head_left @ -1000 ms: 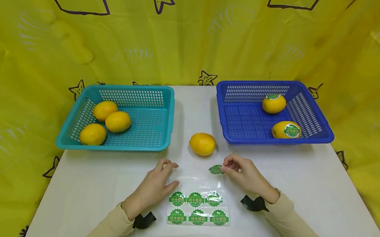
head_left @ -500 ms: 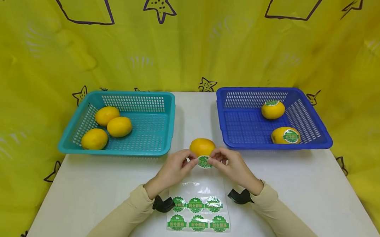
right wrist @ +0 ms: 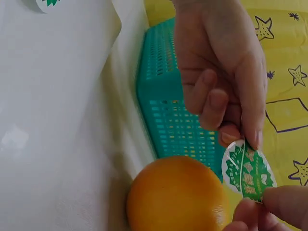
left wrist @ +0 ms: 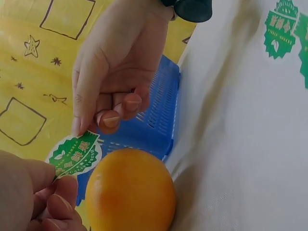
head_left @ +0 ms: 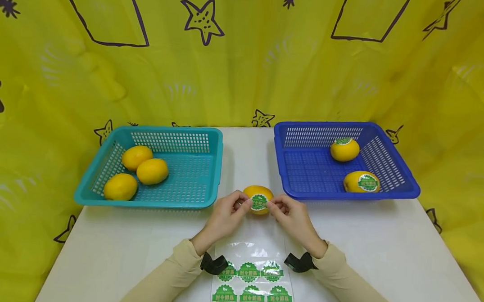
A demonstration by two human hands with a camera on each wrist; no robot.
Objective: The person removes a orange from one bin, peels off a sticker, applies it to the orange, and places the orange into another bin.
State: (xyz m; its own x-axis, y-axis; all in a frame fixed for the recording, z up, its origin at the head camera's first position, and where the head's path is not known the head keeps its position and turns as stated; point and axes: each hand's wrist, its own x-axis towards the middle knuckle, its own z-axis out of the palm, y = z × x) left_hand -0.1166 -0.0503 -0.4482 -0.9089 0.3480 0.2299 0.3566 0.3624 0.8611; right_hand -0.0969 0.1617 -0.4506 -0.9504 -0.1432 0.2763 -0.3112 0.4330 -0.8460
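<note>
Yellow starred cloth backs the white table [head_left: 384, 247] where, from the head view, the left hand [head_left: 227, 215] and right hand [head_left: 291, 218] pinch opposite edges of a green sticker [head_left: 259, 202] just before the orange [head_left: 257, 192], while both wrist views show the sticker [left wrist: 74, 155] [right wrist: 248, 172] as thin, limp and likely tacky, best held by its rim, fingers curled and palms facing.

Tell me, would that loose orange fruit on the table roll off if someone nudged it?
Probably a little. The orange fruit is rounded and smooth and lies free on the flat table, so a push could set it rolling. It looks slightly oval, so it might wobble and stop soon. Its glossy skin may be a bit slippery.
</note>
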